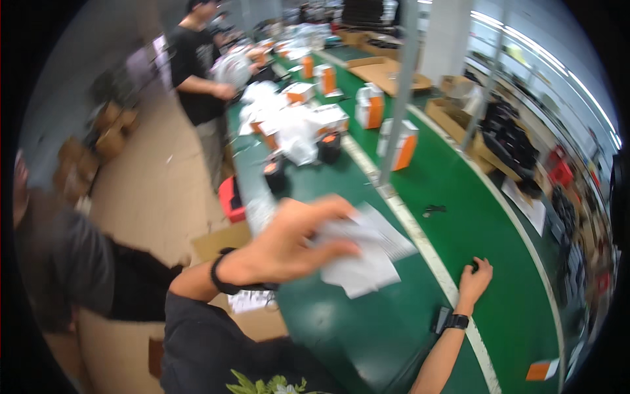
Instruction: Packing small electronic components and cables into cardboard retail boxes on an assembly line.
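Raised over the green table, my left hand [295, 240] is closed on several white paper sheets [367, 262], pinched between thumb and fingers. The papers fan out to the right and are smeared by motion; any print on them is unreadable. My right hand [475, 281] reaches over the green conveyor belt [485, 230], its fingers curled around a small black object [474, 266] whose kind I cannot tell. Farther along the belt lies a small black coiled cable [433, 210]. Beside my right wrist a dark flat device [441, 320] rests by the belt's pale rail.
Orange-and-white boxes [399, 141] stand along the belt, and another [542, 370] lies near its front end. A metal post [401, 85] rises beside the rail. White plastic bags [295, 131] and black items crowd the far table. Two people [197, 72] are at the left.
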